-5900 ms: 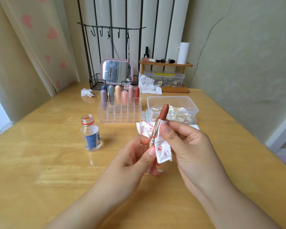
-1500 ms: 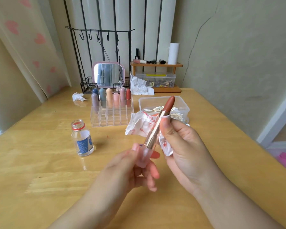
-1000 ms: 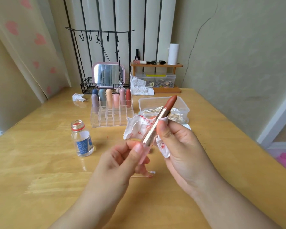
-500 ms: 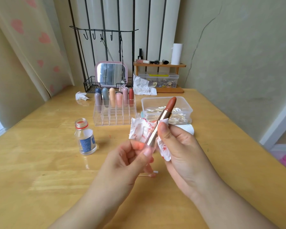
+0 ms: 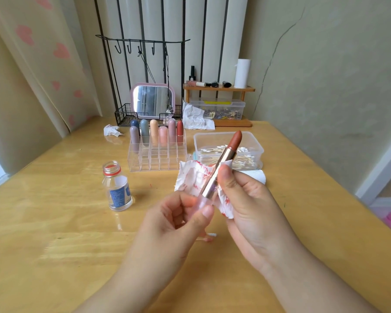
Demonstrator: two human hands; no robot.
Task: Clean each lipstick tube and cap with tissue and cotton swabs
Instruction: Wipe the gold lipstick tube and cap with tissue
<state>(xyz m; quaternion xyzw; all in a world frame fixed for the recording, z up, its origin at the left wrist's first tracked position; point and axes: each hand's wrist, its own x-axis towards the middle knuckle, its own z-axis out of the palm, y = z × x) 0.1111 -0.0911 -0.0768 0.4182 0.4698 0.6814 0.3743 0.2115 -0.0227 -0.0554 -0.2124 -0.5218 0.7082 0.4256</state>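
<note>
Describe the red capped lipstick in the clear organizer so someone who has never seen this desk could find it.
Start at the pink-framed mirror at the back of the wooden table. Just in front of it stands a clear organizer holding a cluster of capped lipsticks. The red lipstick is the rightmost, the only deep red among grey, blue, peach and pink neighbours.

Open lipstick tube (image 5: 215,177), tilted with its brown-red bullet up and to the right, above the wooden bench (image 5: 54,222). The left hand (image 5: 174,224) pinches the translucent pink base; the right hand (image 5: 246,199) presses a red-stained tissue (image 5: 190,177) against the gold barrel. Behind: cotton swab box (image 5: 253,143), clear organizer (image 5: 158,159) holding capped lipsticks, uncapped bottle (image 5: 117,188).
</note>
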